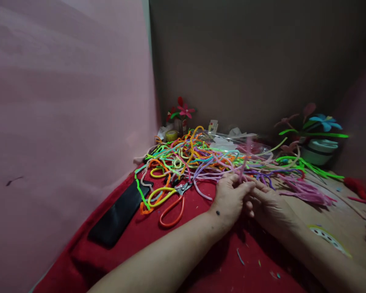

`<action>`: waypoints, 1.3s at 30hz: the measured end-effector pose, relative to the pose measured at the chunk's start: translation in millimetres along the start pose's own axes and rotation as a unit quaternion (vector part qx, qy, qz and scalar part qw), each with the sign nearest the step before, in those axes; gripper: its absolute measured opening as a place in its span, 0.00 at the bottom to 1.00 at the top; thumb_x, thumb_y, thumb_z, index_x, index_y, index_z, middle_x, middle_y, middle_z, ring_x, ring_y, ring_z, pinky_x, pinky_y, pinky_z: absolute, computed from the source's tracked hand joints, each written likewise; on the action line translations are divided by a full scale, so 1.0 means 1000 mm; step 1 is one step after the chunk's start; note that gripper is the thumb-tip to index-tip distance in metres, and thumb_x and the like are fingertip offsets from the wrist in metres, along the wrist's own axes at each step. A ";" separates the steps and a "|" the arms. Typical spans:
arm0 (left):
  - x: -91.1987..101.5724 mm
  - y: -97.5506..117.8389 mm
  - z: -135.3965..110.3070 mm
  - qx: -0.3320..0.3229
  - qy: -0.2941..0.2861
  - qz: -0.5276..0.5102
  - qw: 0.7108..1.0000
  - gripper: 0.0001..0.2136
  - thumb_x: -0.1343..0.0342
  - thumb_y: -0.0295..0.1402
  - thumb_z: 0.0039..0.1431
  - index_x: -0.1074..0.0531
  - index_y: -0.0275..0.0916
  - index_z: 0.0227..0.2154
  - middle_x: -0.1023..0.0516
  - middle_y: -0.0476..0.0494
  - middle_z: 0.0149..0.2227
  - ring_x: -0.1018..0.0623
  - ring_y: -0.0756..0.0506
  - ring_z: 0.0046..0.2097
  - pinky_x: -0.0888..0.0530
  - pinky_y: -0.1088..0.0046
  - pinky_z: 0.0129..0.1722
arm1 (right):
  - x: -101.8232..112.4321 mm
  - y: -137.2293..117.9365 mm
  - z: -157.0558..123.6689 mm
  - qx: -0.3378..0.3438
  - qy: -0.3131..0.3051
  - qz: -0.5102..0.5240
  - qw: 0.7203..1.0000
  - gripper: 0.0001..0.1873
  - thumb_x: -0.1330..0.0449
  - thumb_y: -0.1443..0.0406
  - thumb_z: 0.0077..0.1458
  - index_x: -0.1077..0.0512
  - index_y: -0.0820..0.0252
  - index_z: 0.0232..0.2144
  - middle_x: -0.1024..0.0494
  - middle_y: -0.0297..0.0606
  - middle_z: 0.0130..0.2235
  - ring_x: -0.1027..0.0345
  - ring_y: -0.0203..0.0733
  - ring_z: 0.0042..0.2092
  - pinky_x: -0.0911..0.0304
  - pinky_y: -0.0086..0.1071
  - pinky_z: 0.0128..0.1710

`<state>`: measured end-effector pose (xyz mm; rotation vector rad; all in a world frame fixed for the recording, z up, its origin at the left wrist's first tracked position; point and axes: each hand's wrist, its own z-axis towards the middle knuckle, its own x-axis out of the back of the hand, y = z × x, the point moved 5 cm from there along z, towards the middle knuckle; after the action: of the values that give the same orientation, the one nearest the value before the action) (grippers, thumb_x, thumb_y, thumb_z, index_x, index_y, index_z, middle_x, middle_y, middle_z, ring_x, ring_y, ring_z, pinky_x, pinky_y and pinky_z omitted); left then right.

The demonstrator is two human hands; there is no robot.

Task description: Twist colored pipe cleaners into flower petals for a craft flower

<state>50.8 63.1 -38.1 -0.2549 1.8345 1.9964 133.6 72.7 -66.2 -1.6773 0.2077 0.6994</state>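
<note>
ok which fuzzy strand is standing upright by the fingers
The pink strand rising where the left hand and right hand meet; the pink bundle lies flat, off to the right.

We have a red cloth (213,280) covering the work surface, with a tan sheet (326,215) on its right side. Along the back of the surface we see a tangled heap of fuzzy stems (186,156) in many colours. Nearer the left edge we find a flat black slab (116,219), its far end partly under loose stems, and just beside it cutters (182,190) with one yellow and one red handle. On the tan sheet we make out a pink bundle (311,193) and a white, yellow-edged strip (329,237). Small scraps (240,257) dot the red cloth nearer us.
</note>
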 end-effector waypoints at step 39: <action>0.026 0.022 0.005 0.006 0.033 0.240 0.970 0.11 0.43 0.34 0.47 0.33 0.34 0.16 0.35 0.52 0.16 0.37 0.54 0.20 0.40 0.78 0.22 | -0.012 0.008 -0.002 -0.084 -0.019 -0.126 0.988 0.14 0.36 0.60 0.44 0.35 0.64 0.23 0.30 0.31 0.19 0.39 0.28 0.16 0.45 0.20 0.11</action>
<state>19.3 71.9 -28.2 0.1462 2.1004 2.3083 120.2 65.9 -66.0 -1.8104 -0.0917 0.5693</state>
